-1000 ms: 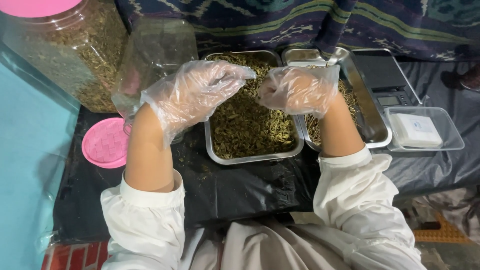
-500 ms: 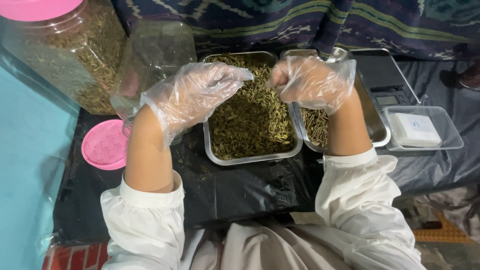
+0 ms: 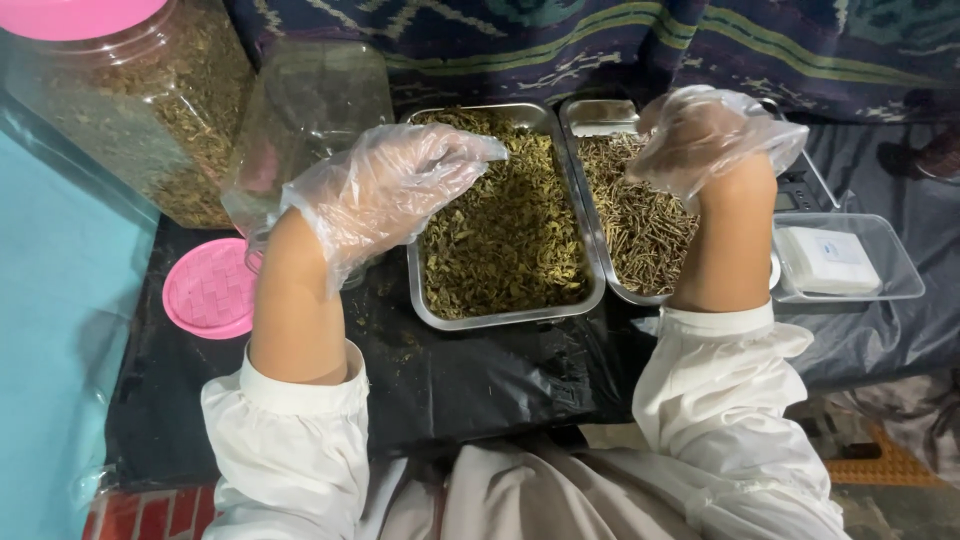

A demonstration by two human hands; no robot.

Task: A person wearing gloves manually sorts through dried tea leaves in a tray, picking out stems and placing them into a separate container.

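On the counter covered with black plastic sheet (image 3: 480, 380), a clear empty plastic jar (image 3: 300, 120) and a flat pink round lid (image 3: 208, 290) stand at the left, and a clear shallow plastic box (image 3: 880, 262) at the right. The rectangular steel tray of green dried leaves (image 3: 505, 220) lies in the middle, its long axis pointing away from the person, just beside a second steel tray of thin brown stems (image 3: 635, 215). The gloved left hand (image 3: 385, 190) hovers half-open over the leaf tray's left edge, holding nothing visible. The gloved right hand (image 3: 705, 135) is loosely curled above the stem tray; what it holds I cannot tell.

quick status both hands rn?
Left hand: gloved, fingers loosely extended over the leaf tray, holding nothing visible.
Right hand: gloved, curled over the stem tray; contents cannot be told.
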